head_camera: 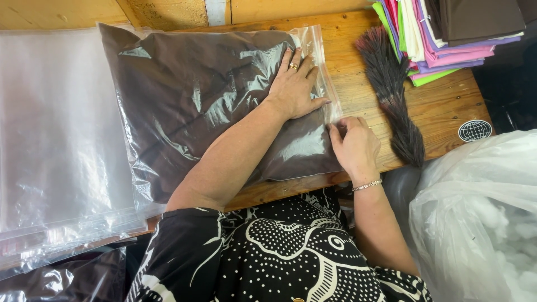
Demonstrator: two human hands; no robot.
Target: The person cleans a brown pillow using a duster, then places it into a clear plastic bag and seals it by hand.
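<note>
A clear zip plastic bag [196,100] holding dark brown folded fabric lies flat on the wooden table [442,106]. My left hand [295,84], with a ring on one finger, presses flat on the bag near its right end, fingers spread. My right hand [353,145] pinches the bag's zip strip [330,100] at its lower right edge, thumb and fingers closed on the plastic.
A stack of empty clear bags [56,134] lies to the left. A dark feather duster [391,95] lies right of the bag. Folded coloured fabrics [447,39] are piled at the back right. A large plastic sack of white stuffing [481,223] stands at the right.
</note>
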